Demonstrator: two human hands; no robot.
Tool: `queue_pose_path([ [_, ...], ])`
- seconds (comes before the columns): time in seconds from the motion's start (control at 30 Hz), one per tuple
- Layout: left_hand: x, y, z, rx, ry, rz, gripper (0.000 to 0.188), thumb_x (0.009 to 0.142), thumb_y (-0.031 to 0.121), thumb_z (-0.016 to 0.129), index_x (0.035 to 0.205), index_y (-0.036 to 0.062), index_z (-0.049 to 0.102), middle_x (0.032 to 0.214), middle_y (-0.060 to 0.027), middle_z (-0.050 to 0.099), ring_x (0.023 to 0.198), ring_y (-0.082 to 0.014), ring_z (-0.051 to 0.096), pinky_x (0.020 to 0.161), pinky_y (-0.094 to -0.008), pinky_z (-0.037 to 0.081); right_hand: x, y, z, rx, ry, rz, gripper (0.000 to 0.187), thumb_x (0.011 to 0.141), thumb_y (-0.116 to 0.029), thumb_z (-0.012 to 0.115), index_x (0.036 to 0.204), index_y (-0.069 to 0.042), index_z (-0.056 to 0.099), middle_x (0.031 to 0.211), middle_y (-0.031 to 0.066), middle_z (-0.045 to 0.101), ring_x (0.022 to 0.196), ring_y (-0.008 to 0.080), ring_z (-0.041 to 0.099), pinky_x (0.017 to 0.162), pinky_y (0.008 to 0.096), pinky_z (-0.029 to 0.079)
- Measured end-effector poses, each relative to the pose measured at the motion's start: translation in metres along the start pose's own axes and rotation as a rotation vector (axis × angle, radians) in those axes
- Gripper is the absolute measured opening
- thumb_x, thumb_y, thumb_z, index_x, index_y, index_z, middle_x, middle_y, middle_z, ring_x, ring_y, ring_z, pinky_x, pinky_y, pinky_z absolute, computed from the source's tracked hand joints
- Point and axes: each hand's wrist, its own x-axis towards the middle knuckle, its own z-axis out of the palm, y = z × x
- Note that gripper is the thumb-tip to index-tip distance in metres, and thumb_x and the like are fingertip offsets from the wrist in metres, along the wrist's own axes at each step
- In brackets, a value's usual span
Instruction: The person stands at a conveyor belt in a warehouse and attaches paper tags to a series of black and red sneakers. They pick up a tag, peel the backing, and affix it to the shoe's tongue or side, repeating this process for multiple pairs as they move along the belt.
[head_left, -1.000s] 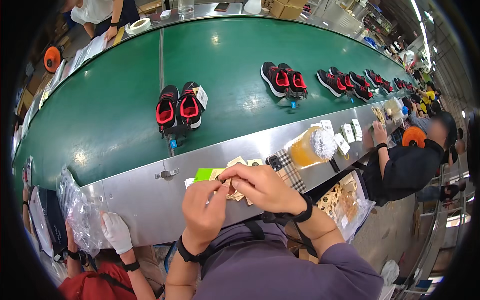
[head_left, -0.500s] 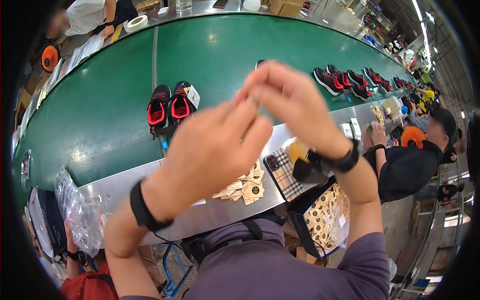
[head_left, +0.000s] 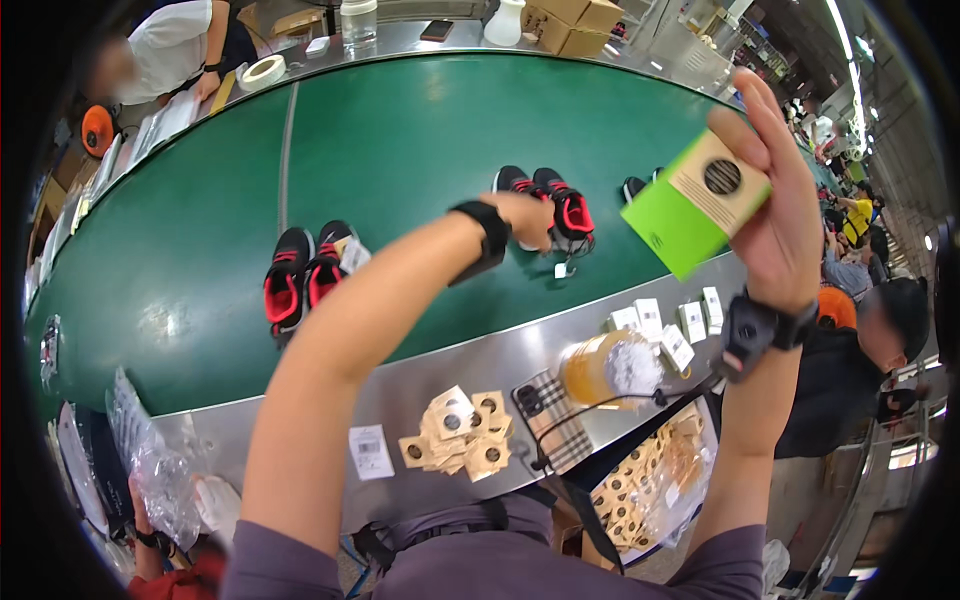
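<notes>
My right hand (head_left: 785,215) is raised at the right, with a folded green and tan card (head_left: 690,215) pinched between thumb and fingers. A round dark print marks the tan part of the card. My left hand (head_left: 525,218) reaches across to a pair of black and red sneakers (head_left: 572,212) on the green belt. Its fingers are blurred and curl down over the left shoe, hiding much of it. A small white tag (head_left: 562,270) hangs by the pair. On the metal ledge below lies a pile of tan tags (head_left: 465,430).
Another sneaker pair (head_left: 287,275) stands at the left of the belt (head_left: 400,130). A white label (head_left: 371,452), a plaid phone case (head_left: 560,425), a yellowish jar (head_left: 590,370) and small white boxes (head_left: 675,348) line the ledge. An open box of tags (head_left: 640,490) sits below; a co-worker (head_left: 840,370) is at right.
My hands were together in front of me and have parted. The left went out to the middle sneakers; the right moved right, and the green and tan card now shows in it.
</notes>
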Motion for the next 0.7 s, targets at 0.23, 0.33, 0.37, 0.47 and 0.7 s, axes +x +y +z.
queue_pose_path([
  [0.23, 0.108, -0.044, 0.102, 0.032, 0.341, 0.096, 0.043, 0.083, 0.034, 0.057, 0.116, 0.0071, 0.054, 0.121, -0.0119, 0.055, 0.103, -0.0333, 0.059, 0.082, -0.0456, 0.05, -0.002, -0.026, 0.005, 0.0, -0.229, 0.068, 0.043, 0.098, -0.01, 0.034, 0.137, 0.006, 0.026, 0.074, 0.0009, 0.04, 0.049, 0.0049, 0.039, 0.037, 0.0177, 0.035],
  [0.33, 0.093, -0.014, 0.087, 0.042, 0.341, 0.203, 0.036, 0.084, 0.032, 0.056, 0.108, 0.0055, 0.059, 0.112, -0.0137, 0.058, 0.094, -0.0333, 0.062, 0.076, -0.0432, 0.052, 0.004, -0.014, -0.006, 0.019, -0.168, 0.099, 0.045, 0.095, -0.007, 0.033, 0.136, 0.01, 0.024, 0.079, 0.0019, 0.042, 0.049, 0.0032, 0.04, 0.036, 0.0153, 0.035],
  [0.37, 0.087, -0.025, 0.085, 0.107, 0.276, 0.245, 0.034, 0.085, 0.032, 0.055, 0.106, 0.0053, 0.058, 0.107, -0.0139, 0.058, 0.091, -0.0332, 0.062, 0.074, -0.044, 0.051, 0.008, -0.008, -0.005, 0.024, -0.179, 0.105, 0.044, 0.095, -0.007, 0.034, 0.135, 0.01, 0.026, 0.079, 0.0014, 0.042, 0.049, 0.0029, 0.039, 0.036, 0.0146, 0.033],
  [0.47, 0.043, -0.069, 0.091, -0.029, 0.254, 0.355, 0.032, 0.087, 0.032, 0.054, 0.106, 0.0063, 0.056, 0.104, -0.0122, 0.057, 0.09, -0.0318, 0.062, 0.071, -0.0437, 0.051, 0.016, 0.017, 0.003, -0.208, -0.214, 0.237, 0.034, 0.089, -0.01, 0.047, 0.121, 0.004, 0.048, 0.068, -0.0038, 0.045, 0.044, -0.0015, 0.031, 0.035, 0.0126, 0.021],
  [0.7, -0.113, -0.086, 0.083, 0.114, 0.128, 0.1, 0.034, 0.084, 0.03, 0.06, 0.106, 0.0043, 0.054, 0.108, -0.0119, 0.052, 0.084, -0.0309, 0.062, 0.067, -0.0411, 0.052, -0.001, 0.11, 0.032, -0.651, -0.685, 0.564, 0.016, 0.084, -0.01, 0.052, 0.092, 0.0, 0.063, 0.065, 0.0022, 0.057, 0.062, 0.0092, 0.055, 0.06, 0.0257, 0.043],
])
